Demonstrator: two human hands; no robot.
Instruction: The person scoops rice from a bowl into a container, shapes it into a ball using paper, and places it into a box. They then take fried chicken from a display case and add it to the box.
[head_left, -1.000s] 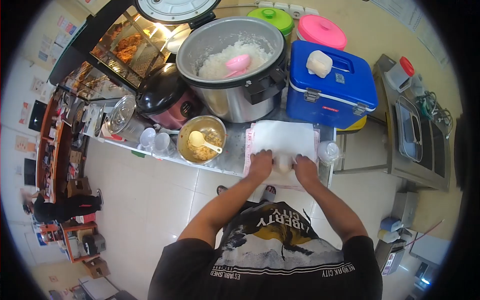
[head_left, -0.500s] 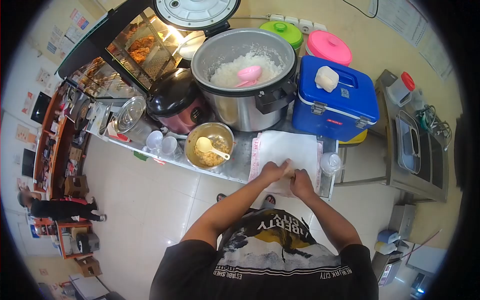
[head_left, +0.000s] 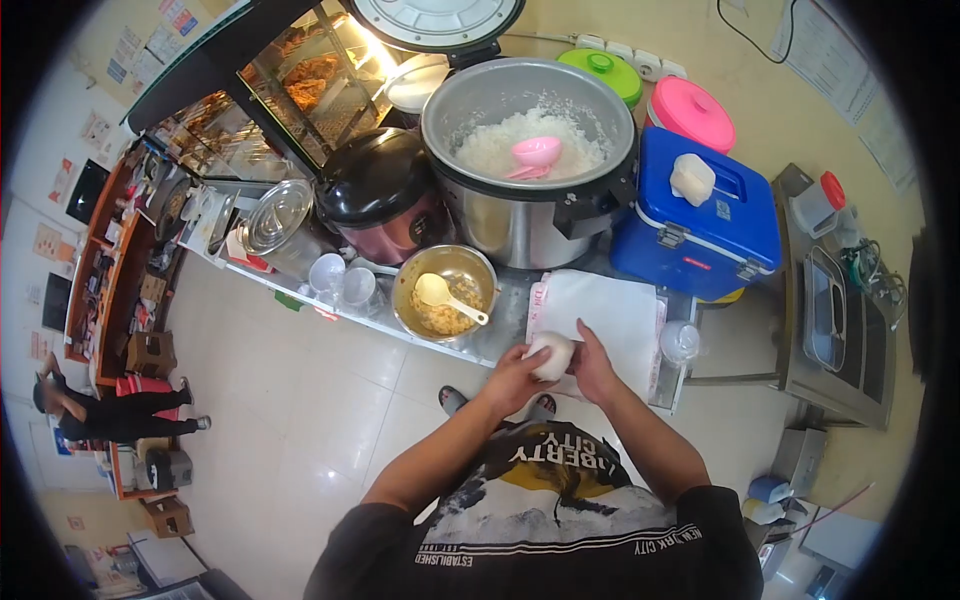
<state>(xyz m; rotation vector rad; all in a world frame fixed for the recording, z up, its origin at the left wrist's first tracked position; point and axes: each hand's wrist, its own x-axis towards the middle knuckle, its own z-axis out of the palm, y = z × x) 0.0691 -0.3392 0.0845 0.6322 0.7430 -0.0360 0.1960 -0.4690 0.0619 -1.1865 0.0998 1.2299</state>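
My left hand [head_left: 512,380] is closed around a round white bundle [head_left: 551,356], apparently wrapped in paper, at the front edge of the counter. Just right of it, my right hand [head_left: 594,368] has its fingers stretched out beside the bundle; whether they touch it is hard to see. Beneath and beyond the hands lies a stack of white paper sheets [head_left: 610,305] with red print along its edges. A similar white bundle [head_left: 692,180] rests on the lid of the blue cooler box [head_left: 700,250].
Behind the counter's front edge stand an open rice cooker [head_left: 500,225] with a pink scoop [head_left: 537,152], a steel bowl [head_left: 405,305] with a yellow spoon [head_left: 436,290], a dark closed cooker [head_left: 378,185] and plastic cups [head_left: 680,342]. A person [head_left: 120,412] stands far left.
The hands were together low over the paper sheets; now the left hand holds up the round bundle and the right has opened away from it. The view has shifted slightly.
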